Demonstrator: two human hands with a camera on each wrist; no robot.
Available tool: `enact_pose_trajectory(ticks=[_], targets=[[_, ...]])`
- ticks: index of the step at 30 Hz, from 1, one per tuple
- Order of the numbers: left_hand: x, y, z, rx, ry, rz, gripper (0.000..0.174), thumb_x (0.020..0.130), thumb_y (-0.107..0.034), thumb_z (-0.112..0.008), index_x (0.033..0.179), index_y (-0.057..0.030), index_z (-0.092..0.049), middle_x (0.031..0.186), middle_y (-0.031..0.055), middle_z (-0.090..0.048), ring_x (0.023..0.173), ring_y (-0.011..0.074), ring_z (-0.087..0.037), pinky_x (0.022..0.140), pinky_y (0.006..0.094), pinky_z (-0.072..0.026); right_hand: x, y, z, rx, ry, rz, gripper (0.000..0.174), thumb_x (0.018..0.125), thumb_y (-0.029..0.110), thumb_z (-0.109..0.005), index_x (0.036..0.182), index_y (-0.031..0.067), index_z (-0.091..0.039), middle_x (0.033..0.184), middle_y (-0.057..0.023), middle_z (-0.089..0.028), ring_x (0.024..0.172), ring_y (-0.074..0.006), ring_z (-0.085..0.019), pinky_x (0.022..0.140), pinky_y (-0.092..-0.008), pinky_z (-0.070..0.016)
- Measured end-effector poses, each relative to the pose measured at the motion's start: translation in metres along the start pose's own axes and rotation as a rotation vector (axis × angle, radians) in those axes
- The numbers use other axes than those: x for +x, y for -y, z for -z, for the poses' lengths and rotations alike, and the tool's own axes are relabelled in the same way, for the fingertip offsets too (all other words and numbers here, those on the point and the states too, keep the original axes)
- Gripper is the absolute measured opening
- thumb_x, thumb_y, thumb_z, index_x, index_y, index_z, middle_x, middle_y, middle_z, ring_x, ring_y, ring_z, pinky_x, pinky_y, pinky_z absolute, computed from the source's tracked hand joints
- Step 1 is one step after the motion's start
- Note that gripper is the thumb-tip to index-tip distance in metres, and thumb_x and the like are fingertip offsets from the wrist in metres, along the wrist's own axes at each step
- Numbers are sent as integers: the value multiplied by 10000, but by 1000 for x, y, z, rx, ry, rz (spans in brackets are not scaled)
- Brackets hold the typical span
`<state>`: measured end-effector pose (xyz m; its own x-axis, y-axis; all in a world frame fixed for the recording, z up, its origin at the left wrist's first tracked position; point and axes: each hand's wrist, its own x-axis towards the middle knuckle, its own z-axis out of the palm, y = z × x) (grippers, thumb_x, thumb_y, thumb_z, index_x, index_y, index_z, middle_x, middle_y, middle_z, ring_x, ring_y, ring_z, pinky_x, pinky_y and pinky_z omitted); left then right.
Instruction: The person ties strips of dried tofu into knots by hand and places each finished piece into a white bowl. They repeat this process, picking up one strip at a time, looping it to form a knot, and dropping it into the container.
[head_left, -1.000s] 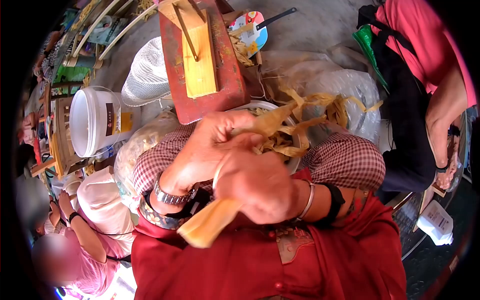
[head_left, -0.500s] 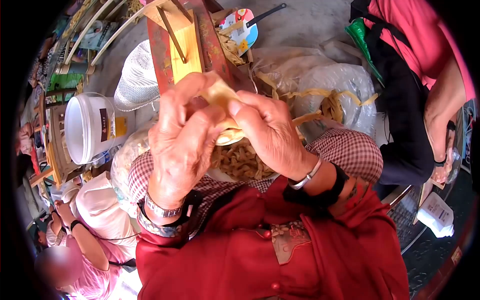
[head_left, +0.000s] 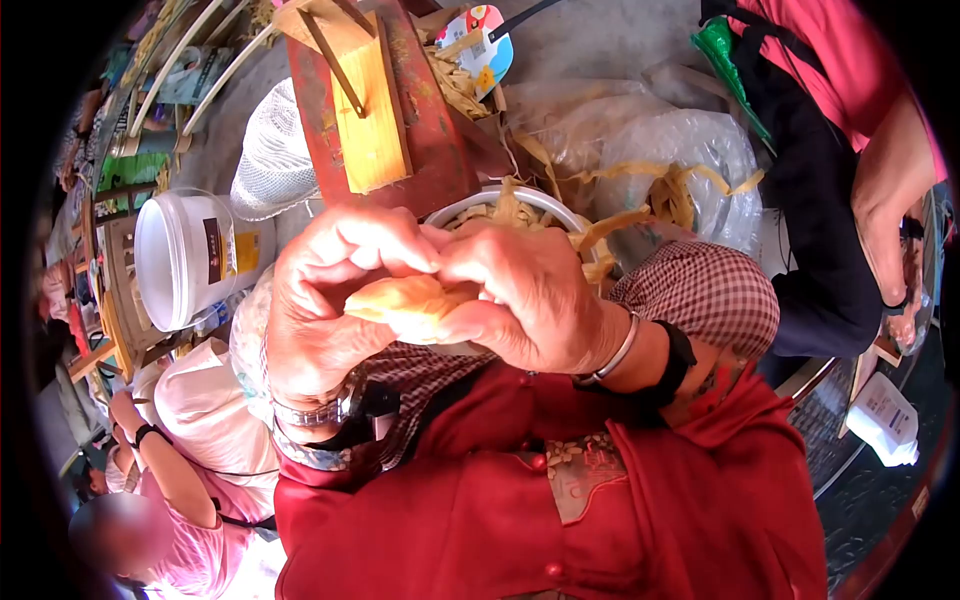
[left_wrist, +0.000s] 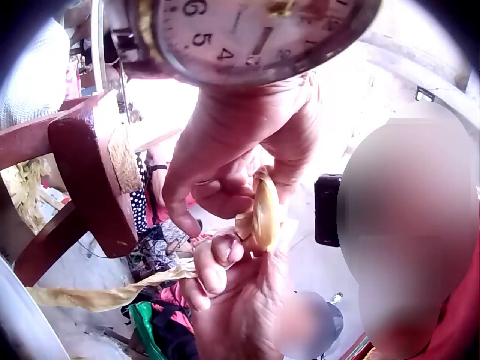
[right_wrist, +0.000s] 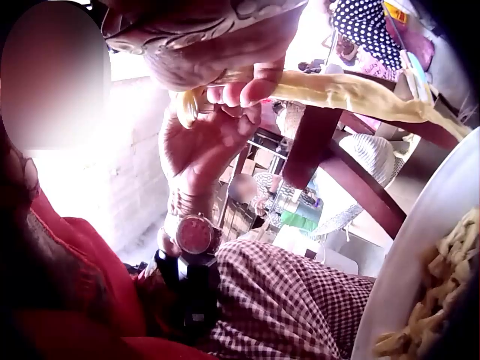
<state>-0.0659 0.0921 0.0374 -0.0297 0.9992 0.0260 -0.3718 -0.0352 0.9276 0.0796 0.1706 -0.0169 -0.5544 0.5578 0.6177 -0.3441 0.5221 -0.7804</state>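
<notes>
Grips a folded yellow strip with left hand and right hand, fingers curled on it, above checked trousers and just in front of a white tub. From the right wrist, with a long pale length leading past the fingers toward the tub, and more strips inside. Beyond, a red counter under a wooden block. Off left, a white bucket; off right, a clear plastic bag.
</notes>
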Motion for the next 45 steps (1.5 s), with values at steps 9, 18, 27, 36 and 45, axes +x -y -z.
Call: enact_pose_trajectory(ticks=[9, 18, 27, 36, 45], targets=[[0, 11, -3, -141, 69, -83, 292, 764, -66, -680, 1017, 67, -621, 812, 128, -622, 765, 217, -574, 1038, 560, -233, -5, 11, 8, 12, -13, -6, 283, 810, 311, -656, 797, 71, -505, 671, -87, -503, 542, -267, -531, 480, -348, -410], [9, 14, -5, 484, 187, -255, 343, 759, -181, -714, 1027, 23, -647, 789, 75, -627, 721, 192, -576, 955, 496, -358, -10, 10, 16, 61, 35, -141, 235, 796, 210, -680, 832, 62, -501, 616, -85, -512, 535, -282, -554, 471, -351, -406], [5, 1, -13, 505, 165, -50, 440, 957, -311, -451, 1074, 91, -586, 1041, 207, -585, 822, 253, -620, 703, 325, -505, -21, 14, 14, 247, 21, -495, 619, 840, 330, -648, 1225, -20, -312, 814, -69, -512, 615, -118, -498, 547, -244, -391], [6, 12, 6, -116, 381, 203, 519, 971, -335, -386, 1125, 142, -521, 1037, 230, -519, 789, 230, -575, 751, 390, -513, -19, 5, 32, 216, 47, -408, 727, 849, 628, -421, 1128, -41, -455, 740, -50, -560, 533, -64, -428, 498, -208, -350], [18, 17, 10, -369, 297, 52, 458, 987, -334, -328, 1111, 60, -526, 972, 150, -430, 541, 102, -462, 647, 461, -563, 2, 5, 59, -57, 0, -355, 530, 930, 505, -409, 919, 5, -586, 706, -4, -516, 555, -34, -404, 510, -181, -314]])
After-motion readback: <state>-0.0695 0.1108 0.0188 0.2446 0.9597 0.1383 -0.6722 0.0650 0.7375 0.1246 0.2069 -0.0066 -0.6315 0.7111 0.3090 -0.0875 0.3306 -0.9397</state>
